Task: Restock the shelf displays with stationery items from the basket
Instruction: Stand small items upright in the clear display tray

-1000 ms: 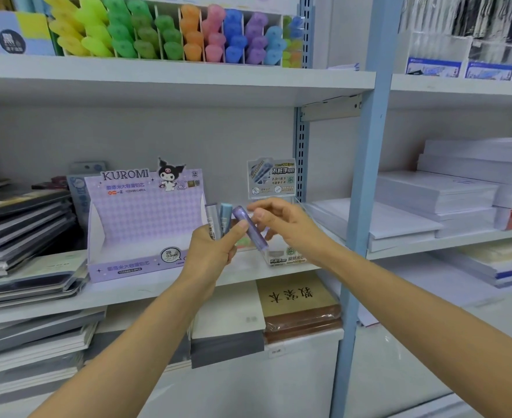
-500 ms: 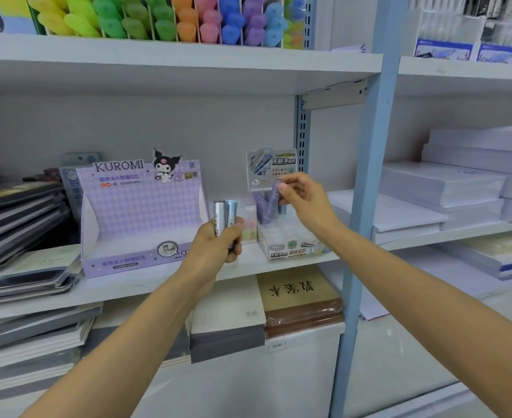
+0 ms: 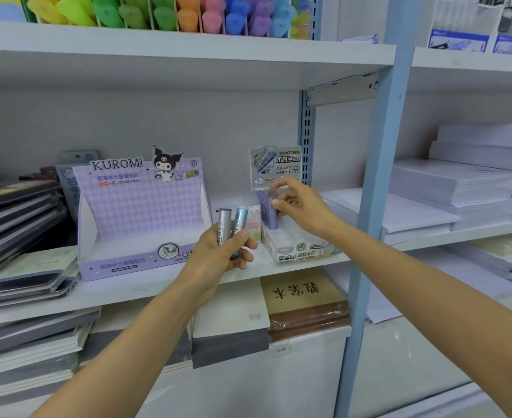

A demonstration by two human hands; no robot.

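In the display box (image 3: 297,248) a purple tube (image 3: 270,217) stands, the right hand (image 3: 303,206) grip unclear; the left hand (image 3: 218,254) holds two tubes (image 3: 224,224), not yet shelved.

White metal shelving (image 3: 188,52) fills the view, split by a pale blue upright post (image 3: 378,176) right of centre. On the top board stands a divided rack of chunky pens in yellow, green, orange, pink, blue and purple (image 3: 170,13). At far left on the middle board, slanting stacks of dark-covered notebooks (image 3: 16,212) lie one upon another. Right of the post, the shelves hold piled reams of white paper (image 3: 453,182). On the level below, a tan-covered book with black brush calligraphy (image 3: 303,294) tops a brown stack, just beside a pale grey pad on a dark grey block (image 3: 230,327). A grey slotted rail (image 3: 306,131) runs up the back wall.
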